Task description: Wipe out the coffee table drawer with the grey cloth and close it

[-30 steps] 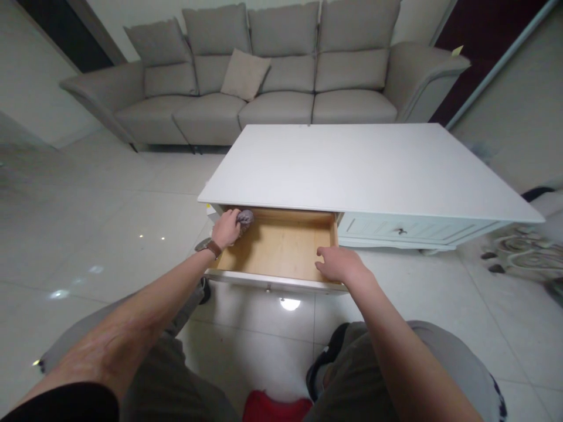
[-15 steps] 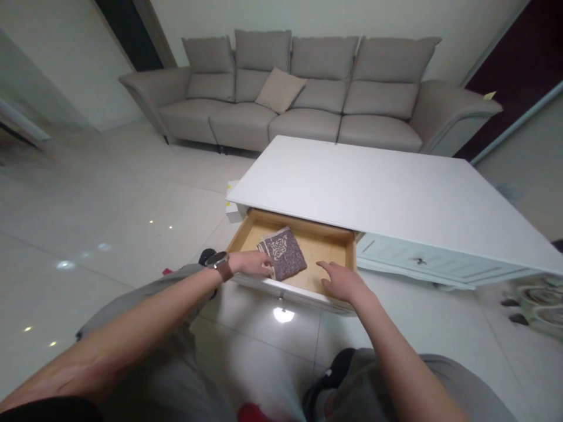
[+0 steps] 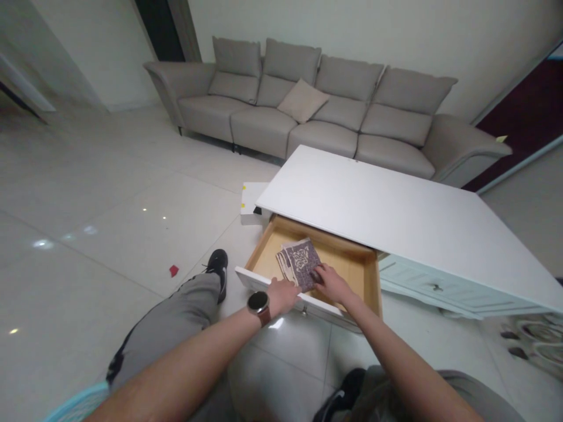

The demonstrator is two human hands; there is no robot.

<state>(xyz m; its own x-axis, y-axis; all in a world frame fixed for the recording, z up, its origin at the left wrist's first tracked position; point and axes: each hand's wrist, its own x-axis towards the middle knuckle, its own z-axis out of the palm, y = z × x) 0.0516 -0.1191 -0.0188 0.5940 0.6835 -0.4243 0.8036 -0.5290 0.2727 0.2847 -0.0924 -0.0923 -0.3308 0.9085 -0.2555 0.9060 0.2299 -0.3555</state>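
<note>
A white coffee table (image 3: 396, 217) has its left wooden drawer (image 3: 352, 264) pulled out. Inside lies a folded purple patterned cloth (image 3: 301, 261) on top of a beige one. My left hand (image 3: 284, 293), with a watch on its wrist, rests on the drawer's front edge and grips the near edge of the cloths. My right hand (image 3: 329, 281) pinches the cloth's right corner from inside the drawer. Both hands are closed on the cloth.
A grey sofa (image 3: 316, 111) with a loose cushion (image 3: 302, 99) stands behind the table. A second drawer (image 3: 435, 287) on the right is closed. A small white box (image 3: 251, 199) sits by the table's left corner. A patterned rug (image 3: 532, 346) lies at far right. My shoe (image 3: 217, 264) is on the tiled floor.
My left hand drew the cloth from the drawer's back corner to its front. My right hand moved left onto the cloth. My view swung left and the cloth now lies folded flat.
</note>
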